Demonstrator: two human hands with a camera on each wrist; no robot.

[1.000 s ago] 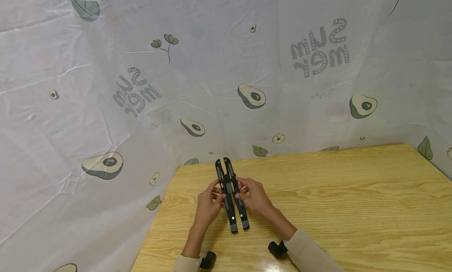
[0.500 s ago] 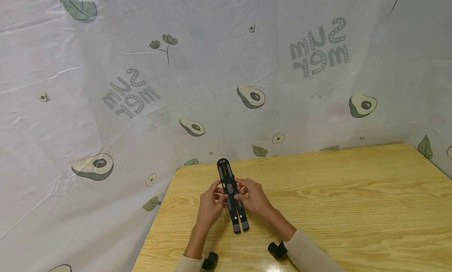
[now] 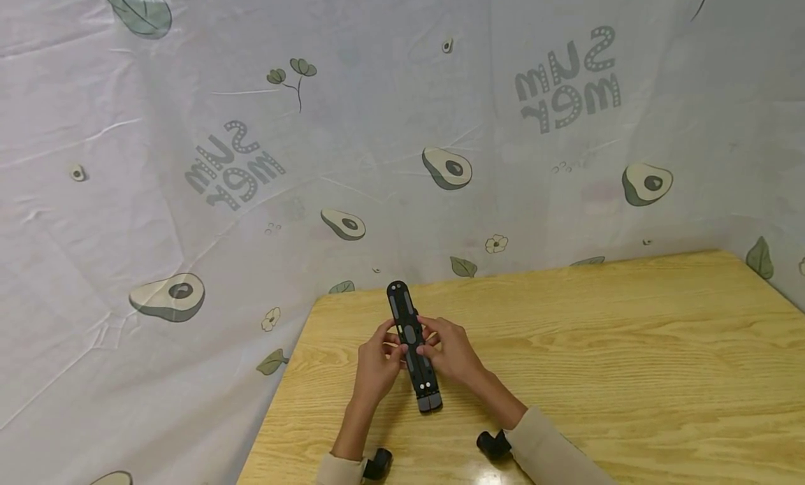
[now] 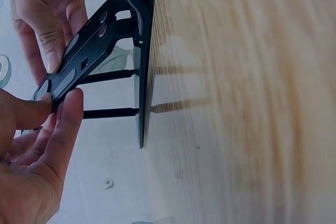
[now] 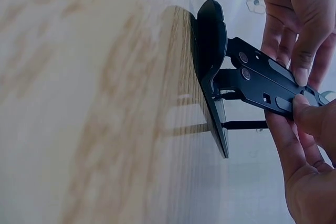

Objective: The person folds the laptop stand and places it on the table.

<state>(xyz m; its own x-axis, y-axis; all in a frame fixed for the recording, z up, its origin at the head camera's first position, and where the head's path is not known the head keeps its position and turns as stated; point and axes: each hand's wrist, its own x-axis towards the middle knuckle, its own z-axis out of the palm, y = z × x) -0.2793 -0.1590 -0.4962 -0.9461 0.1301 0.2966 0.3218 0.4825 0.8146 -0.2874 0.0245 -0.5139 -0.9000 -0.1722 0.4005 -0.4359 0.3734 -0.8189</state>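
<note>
A black folding laptop stand [image 3: 410,333] with grey pads slants over the near left of the table, its two long arms lying side by side. At its left edge my left hand [image 3: 377,366] pinches it, thumb on top and fingers beneath. Opposite, my right hand [image 3: 454,352] grips the right edge the same way. The left wrist view shows both thumbs close together on the stand's upper arms [image 4: 65,81]. Below them, thin struts run down to the lower base bars. Curled lips [image 5: 211,40] at the near end show in the right wrist view.
The light wood-grain table [image 3: 597,352] stretches far to the right. Behind and to the left hangs a pale cloth [image 3: 377,121] printed with avocados and leaves. A black wrist camera [image 3: 493,444] sits at the right sleeve, another [image 3: 378,464] at the left.
The laptop stand's two arms have swung together from a spread X into one narrow bar. My left hand has shifted slightly right with its side; the right hand has barely moved.
</note>
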